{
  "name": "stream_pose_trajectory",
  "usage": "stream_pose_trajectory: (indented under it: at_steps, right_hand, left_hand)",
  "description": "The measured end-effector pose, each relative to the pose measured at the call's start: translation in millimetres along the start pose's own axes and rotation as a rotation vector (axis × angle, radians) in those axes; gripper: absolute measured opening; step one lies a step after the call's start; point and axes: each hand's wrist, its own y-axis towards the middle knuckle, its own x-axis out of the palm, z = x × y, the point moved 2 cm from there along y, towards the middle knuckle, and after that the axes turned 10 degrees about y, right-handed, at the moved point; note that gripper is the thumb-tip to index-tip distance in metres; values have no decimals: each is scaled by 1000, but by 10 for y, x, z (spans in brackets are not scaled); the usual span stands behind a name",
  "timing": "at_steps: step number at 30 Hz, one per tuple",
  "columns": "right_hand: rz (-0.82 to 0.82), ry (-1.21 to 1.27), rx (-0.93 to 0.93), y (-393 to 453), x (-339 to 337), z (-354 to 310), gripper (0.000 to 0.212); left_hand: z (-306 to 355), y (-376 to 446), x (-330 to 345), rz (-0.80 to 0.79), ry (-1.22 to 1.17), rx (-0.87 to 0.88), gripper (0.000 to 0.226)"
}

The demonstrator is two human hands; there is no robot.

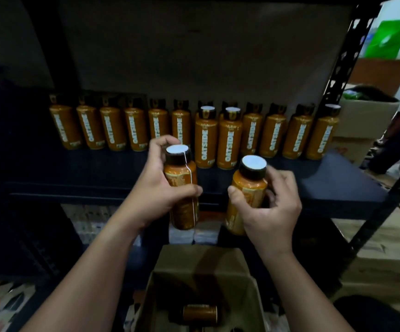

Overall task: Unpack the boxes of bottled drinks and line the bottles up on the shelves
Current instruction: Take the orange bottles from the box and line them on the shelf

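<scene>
Our left hand [157,188] grips one orange Oatside bottle [182,188] around its body, and our right hand [269,207] wraps another Oatside bottle [248,195] the same way, both upright just before the dark shelf [337,185]. A row of bottles [194,130] lines its back, with two standing forward near the middle. Below, the open cardboard box [201,279] holds at least one more bottle lying down [200,313]. We judge the risk is nudging the standing front pair while setting these down, toppling neighbours. A thin white thread [190,178] trails over the left bottle and could snag.
</scene>
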Motion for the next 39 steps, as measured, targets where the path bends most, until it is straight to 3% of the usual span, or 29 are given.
stream_pose_trajectory:
  at_steps: [5, 14, 21, 26, 31, 36, 39]
  right_hand:
    - [104, 39, 5, 486, 117, -30, 64]
    - [62, 19, 116, 784, 293, 514, 65]
    - [-10, 44, 209, 848, 361, 653, 72]
    - [-151, 210, 257, 845, 290, 638, 91]
    - [-282, 227, 279, 881, 165, 660, 96]
    - [-181, 157, 282, 825, 162, 687, 96]
    - [-125, 110, 275, 804, 184, 671, 100]
  left_hand:
    - [153, 419, -113, 129, -108, 71, 83]
    - [-280, 813, -29, 172, -91, 64, 81]
    - [-449, 921, 20, 98, -52, 91, 88]
    - [-541, 813, 112, 219, 17, 41, 113]
    - [-628, 732, 180, 364, 170, 44, 93]
    - [-698, 795, 109, 240, 36, -1, 83]
    - [-729, 805, 46, 144, -72, -28, 90]
